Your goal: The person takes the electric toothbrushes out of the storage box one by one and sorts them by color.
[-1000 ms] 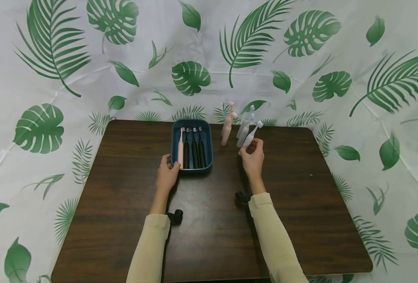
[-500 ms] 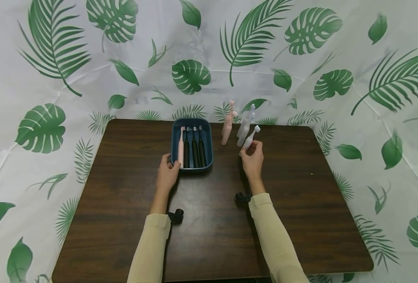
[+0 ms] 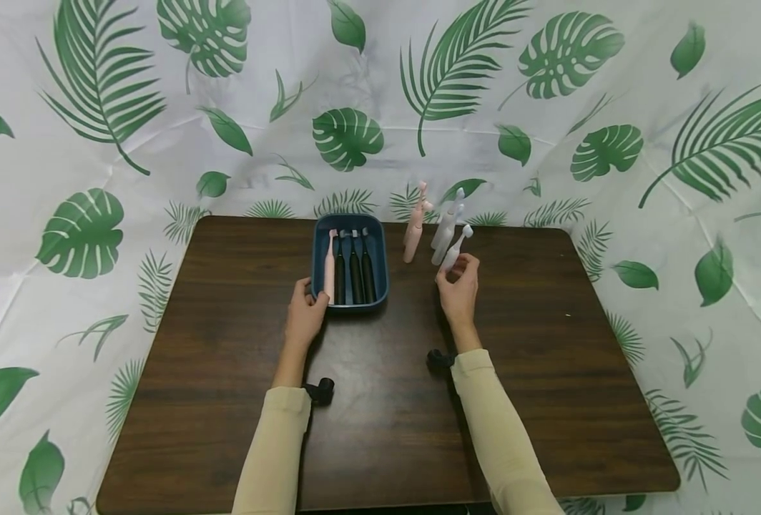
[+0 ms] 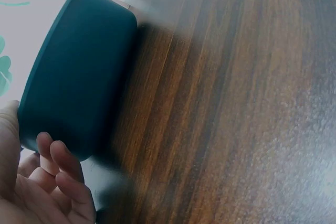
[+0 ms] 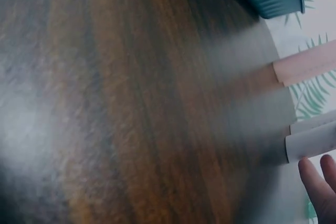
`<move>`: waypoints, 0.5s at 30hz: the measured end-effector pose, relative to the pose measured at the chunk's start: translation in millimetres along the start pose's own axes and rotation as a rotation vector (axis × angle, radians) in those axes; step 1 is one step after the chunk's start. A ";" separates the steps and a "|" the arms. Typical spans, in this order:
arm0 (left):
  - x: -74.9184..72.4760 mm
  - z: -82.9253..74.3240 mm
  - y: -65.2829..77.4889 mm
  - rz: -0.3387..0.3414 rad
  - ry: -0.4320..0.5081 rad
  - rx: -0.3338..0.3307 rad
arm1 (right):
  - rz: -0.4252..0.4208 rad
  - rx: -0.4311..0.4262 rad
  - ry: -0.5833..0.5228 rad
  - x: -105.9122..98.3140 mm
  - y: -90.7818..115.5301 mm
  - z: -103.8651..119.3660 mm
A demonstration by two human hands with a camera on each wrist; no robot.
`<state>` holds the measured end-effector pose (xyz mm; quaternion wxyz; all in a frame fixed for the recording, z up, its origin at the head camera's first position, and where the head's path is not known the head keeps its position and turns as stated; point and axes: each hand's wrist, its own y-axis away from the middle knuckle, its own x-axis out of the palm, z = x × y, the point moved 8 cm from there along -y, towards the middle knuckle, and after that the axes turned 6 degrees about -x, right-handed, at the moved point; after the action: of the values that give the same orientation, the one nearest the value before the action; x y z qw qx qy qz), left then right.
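In the head view my left hand (image 3: 303,313) grips the near left corner of a dark blue bin (image 3: 385,268), thumb at the rim and fingers against the outer wall (image 4: 79,77). Inside lie one pink electric toothbrush (image 3: 330,275) and several black electric toothbrushes (image 3: 355,277), side by side. To the right, my right hand (image 3: 459,295) pinches the lower part of a white electric toothbrush (image 3: 453,254), its brush head leaning up and right. The right wrist view shows only some fingertips (image 5: 314,184) beside a white handle (image 5: 310,142).
Pink electric toothbrushes (image 3: 413,239) stand upright between the bin and my right hand. More white electric toothbrushes (image 3: 443,239) stand just behind the held one. A leaf-print cloth (image 3: 258,157) hangs behind the dark wooden table (image 3: 380,429).
The white electric toothbrush in my right hand has tilted slightly, its brush head shifting a little left and down. My left hand and the bin stay in place.
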<state>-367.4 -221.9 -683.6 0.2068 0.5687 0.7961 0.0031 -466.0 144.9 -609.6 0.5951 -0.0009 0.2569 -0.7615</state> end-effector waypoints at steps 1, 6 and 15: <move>-0.4 -3.8 3.5 0.005 0.010 0.005 | 0.000 0.006 -0.001 -0.6 1.0 -1.0; -6.2 -20.6 17.0 -0.017 0.027 0.007 | -0.003 0.111 0.037 -4.4 8.2 -9.6; -8.4 -29.0 27.6 -0.036 0.052 -0.001 | -0.001 0.233 0.128 -14.1 28.0 -11.4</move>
<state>-349.8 -213.1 -647.6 0.1863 0.5537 0.8115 0.0146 -440.0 157.6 -626.2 0.5731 0.1169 0.2043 -0.7849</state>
